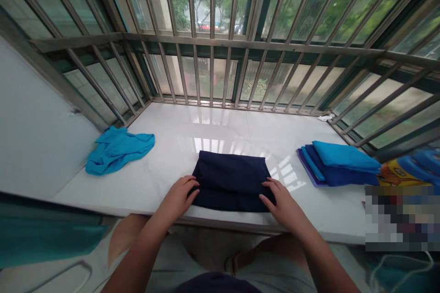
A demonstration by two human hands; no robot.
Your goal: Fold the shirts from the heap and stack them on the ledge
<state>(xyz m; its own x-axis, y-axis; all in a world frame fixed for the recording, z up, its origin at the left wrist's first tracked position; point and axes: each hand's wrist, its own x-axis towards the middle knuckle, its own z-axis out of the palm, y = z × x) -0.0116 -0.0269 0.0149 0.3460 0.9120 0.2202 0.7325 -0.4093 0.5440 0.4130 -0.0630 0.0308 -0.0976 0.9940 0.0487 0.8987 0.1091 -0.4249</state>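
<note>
A folded dark navy garment [231,174] lies near the front edge of the white window ledge [220,128]. My left hand [178,199] rests at its left front corner, fingers curled onto the cloth edge. At the garment's right front corner my right hand [282,203] lies with fingers pressed on the fabric. Both hands touch the garment from either side.
A crumpled bright blue garment [118,149] lies at the ledge's left. A stack of folded blue and purple clothes [340,165] sits at the right, with a colourful bag [409,169] beyond it. Metal window bars [213,46] close off the back and sides.
</note>
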